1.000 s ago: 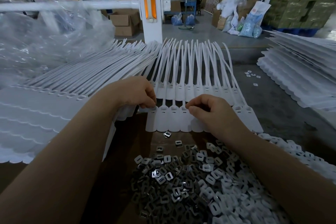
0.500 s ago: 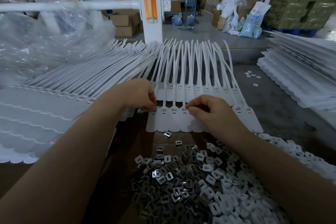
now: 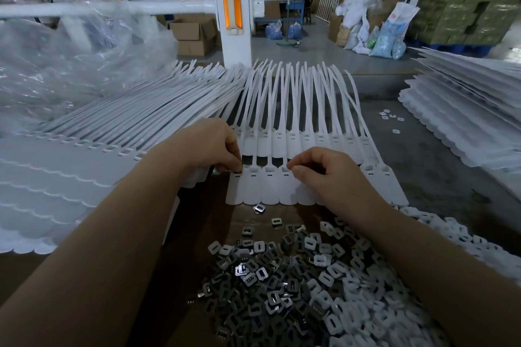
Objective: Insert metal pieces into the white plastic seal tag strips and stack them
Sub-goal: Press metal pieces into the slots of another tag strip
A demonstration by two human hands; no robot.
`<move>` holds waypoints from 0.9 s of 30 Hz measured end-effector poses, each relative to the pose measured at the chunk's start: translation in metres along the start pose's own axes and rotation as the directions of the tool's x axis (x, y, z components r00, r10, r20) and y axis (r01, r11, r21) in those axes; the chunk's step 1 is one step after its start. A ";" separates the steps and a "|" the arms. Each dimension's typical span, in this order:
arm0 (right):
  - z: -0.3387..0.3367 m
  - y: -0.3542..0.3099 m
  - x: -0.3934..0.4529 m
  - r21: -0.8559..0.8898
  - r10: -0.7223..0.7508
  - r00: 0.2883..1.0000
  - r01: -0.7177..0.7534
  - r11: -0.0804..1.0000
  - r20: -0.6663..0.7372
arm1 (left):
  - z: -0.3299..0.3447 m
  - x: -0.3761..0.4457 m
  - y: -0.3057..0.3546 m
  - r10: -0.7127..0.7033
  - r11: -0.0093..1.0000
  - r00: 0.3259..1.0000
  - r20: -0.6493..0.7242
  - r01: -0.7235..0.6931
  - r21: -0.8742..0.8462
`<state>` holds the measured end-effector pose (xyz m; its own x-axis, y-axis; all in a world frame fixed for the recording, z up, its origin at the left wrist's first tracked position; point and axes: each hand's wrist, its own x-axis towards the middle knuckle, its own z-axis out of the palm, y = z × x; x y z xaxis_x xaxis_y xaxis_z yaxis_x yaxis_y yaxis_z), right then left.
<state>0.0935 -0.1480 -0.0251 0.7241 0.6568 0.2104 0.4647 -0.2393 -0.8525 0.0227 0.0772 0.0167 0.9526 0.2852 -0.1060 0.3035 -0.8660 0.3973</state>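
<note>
Compared with one second ago, I see almost no change: my left hand (image 3: 210,146) remains pinched at the first socket of the front white plastic seal tag strip (image 3: 270,187), at the desk's middle. My right hand (image 3: 324,170) remains pinched above the fourth socket; whether either holds an insert I cannot tell. The heap of small grey metal pieces (image 3: 270,279) lies at the near edge. I judge insertion ongoing.

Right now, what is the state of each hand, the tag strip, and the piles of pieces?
left hand: fingertips pinched at strip's left end
right hand: fingertips pinched at a tag slot
tag strip: flat, under both hands
metal pieces: loose heap, nearest the camera
stacked strips: layered at left
</note>
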 end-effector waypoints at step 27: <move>-0.010 -0.001 0.002 0.310 0.176 0.983 -0.150 0.939 -0.055 | 0.020 -0.028 0.086 0.435 0.900 0.886 0.162 -0.430 -0.071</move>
<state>0.0999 -0.1535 -0.0194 0.8213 0.5643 0.0833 0.1693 -0.1016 -0.9803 0.0226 -0.0140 0.0357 0.9792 -0.1911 -0.0690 -0.1375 -0.8732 0.4675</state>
